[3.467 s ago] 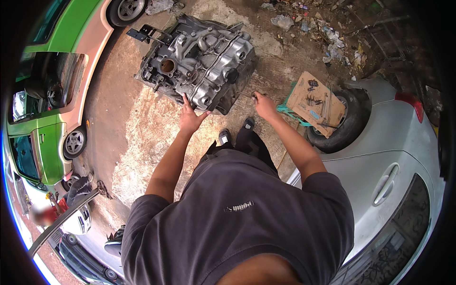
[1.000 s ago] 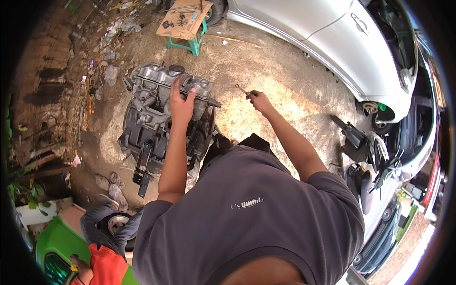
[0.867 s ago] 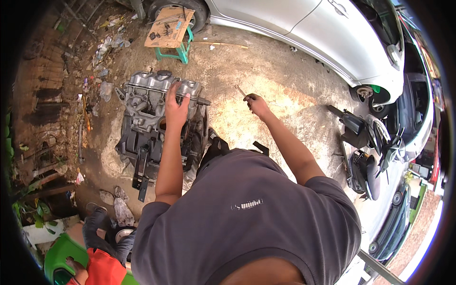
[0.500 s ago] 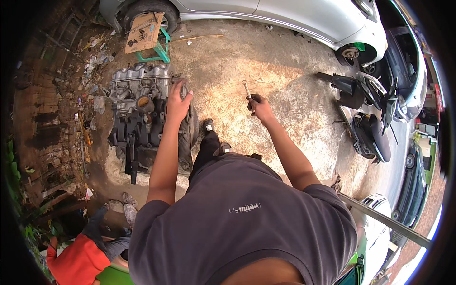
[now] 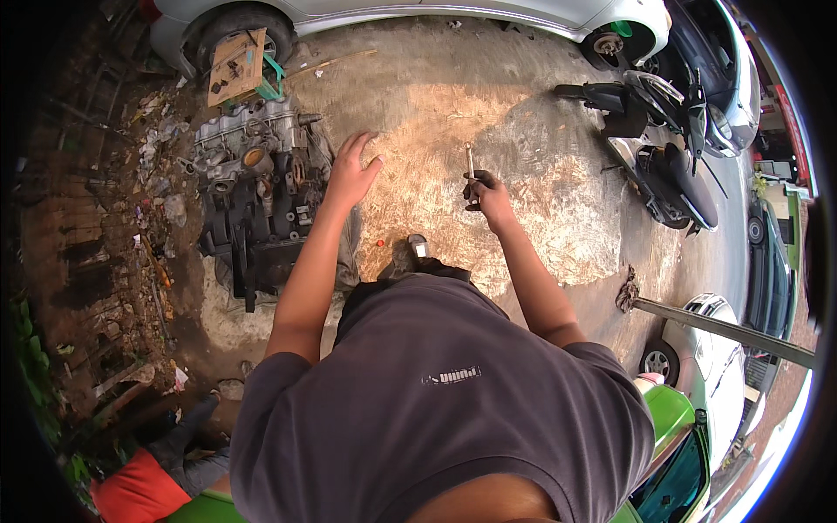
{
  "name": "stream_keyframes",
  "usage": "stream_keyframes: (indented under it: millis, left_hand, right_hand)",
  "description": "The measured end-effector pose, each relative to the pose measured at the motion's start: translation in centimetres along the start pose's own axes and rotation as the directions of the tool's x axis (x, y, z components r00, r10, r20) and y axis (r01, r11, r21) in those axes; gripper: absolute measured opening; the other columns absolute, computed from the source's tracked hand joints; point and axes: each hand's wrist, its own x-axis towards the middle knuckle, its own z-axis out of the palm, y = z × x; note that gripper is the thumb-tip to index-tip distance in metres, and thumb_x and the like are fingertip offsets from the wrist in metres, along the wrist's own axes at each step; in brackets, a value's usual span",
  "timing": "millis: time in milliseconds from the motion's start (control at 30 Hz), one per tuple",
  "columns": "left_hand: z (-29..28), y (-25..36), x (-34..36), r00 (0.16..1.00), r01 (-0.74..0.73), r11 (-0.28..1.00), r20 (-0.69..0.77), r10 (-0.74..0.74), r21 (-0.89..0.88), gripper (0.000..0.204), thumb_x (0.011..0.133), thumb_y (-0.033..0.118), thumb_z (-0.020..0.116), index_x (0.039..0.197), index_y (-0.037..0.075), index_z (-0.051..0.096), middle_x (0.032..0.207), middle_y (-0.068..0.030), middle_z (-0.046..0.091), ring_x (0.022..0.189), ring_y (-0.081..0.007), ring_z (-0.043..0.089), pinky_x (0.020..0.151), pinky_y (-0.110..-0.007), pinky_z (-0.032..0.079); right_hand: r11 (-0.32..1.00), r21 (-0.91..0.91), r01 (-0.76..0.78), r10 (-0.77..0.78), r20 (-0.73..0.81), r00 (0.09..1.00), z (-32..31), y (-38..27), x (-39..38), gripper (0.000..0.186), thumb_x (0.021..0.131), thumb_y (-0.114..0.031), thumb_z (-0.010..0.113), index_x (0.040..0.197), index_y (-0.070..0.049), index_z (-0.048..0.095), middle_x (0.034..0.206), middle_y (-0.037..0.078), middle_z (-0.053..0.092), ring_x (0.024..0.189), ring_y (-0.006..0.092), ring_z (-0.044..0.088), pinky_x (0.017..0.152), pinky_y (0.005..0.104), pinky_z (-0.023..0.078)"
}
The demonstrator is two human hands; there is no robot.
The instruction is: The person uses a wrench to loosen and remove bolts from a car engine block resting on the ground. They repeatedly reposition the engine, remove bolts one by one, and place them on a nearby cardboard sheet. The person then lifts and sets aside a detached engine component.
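Note:
My left hand point(image 5: 353, 174) hangs just right of a grimy metal engine block point(image 5: 275, 196), its fingers spread and slightly bent, holding nothing; it appears clear of the engine's side. The engine rests low on the ground, silver cover at the top and black brackets toward me. My right hand point(image 5: 488, 196) is closed on a metal wrench point(image 5: 470, 161), which points forward over the bare concrete, away from the engine.
A board point(image 5: 231, 70) with small parts sits on a green stool beside a silver car point(image 5: 436, 13). Motorcycles point(image 5: 684, 187) stand right, near a metal pole point(image 5: 724, 331). A green vehicle point(image 5: 663, 418) is lower right. A person in red point(image 5: 139, 484) is lower left, near littered ground point(image 5: 157, 174).
The view has swung round, shifting the cars and engine in frame. My left hand has come off the engine's top. My right hand still holds the wrench, now pointing straighter forward.

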Motion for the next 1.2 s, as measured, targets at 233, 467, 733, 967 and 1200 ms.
stream_keyframes:
  millis: [233,467,733,967,1200]
  left_hand:
    - [-5.0,-3.5,-5.6,0.986,-0.164,0.986,0.016,0.164,-0.001,0.049,0.088,0.028,0.064,0.130,0.006,0.054,0.137,-0.0171,0.049,0.130,-0.0342,0.044,0.108,-0.041,0.037]
    - [-10.3,-6.5,-9.5,0.978,-0.176,0.984,0.108,0.178,-0.024,0.049,0.089,0.028,0.063,0.132,0.007,0.053,0.141,-0.0147,0.046,0.134,-0.0328,0.040,0.109,-0.042,0.036]
    - [-13.8,-8.7,-12.2,0.983,-0.110,0.991,0.138,0.119,-0.069,0.047,0.091,0.026,0.062,0.133,0.010,0.052,0.143,-0.0118,0.045,0.136,-0.0309,0.038,0.110,-0.042,0.035]
    - [-16.9,-10.3,-15.9,0.999,0.015,0.998,0.031,-0.013,-0.055,0.045,0.091,0.023,0.061,0.133,0.011,0.053,0.144,-0.0115,0.044,0.136,-0.0306,0.039,0.110,-0.044,0.034]
    - [-21.2,-13.7,-15.9,1.000,0.004,0.998,-0.001,-0.004,-0.068,0.044,0.090,0.023,0.061,0.133,0.012,0.053,0.143,-0.0105,0.043,0.136,-0.0295,0.039,0.110,-0.041,0.035]
  right_hand:
    - [0.992,0.113,0.060,-0.050,-0.085,0.995,7.5,1.9,-6.8,0.024,0.096,-0.013,0.051,0.117,-0.003,0.057,0.081,0.004,0.063,0.073,0.0122,0.060,0.060,0.0306,0.053]
    - [0.986,0.152,0.064,-0.035,-0.187,0.982,15.2,5.0,-12.3,0.019,0.098,-0.013,0.050,0.113,-0.006,0.058,0.081,0.003,0.063,0.072,0.0124,0.060,0.062,0.0313,0.054]
    - [0.986,0.166,0.016,0.020,-0.210,0.978,18.4,6.2,-16.2,0.021,0.097,-0.015,0.050,0.113,-0.005,0.060,0.080,0.003,0.062,0.073,0.0119,0.059,0.063,0.0307,0.053]
    - [0.996,0.092,-0.002,0.011,-0.095,0.995,19.7,5.5,-15.9,0.022,0.096,-0.014,0.051,0.113,-0.005,0.061,0.080,0.003,0.062,0.073,0.0119,0.057,0.063,0.0307,0.052]
    - [0.996,0.090,-0.005,0.016,-0.118,0.993,25.0,3.9,-15.8,0.021,0.096,-0.014,0.053,0.112,-0.005,0.063,0.079,0.002,0.062,0.072,0.0121,0.058,0.061,0.0296,0.051]
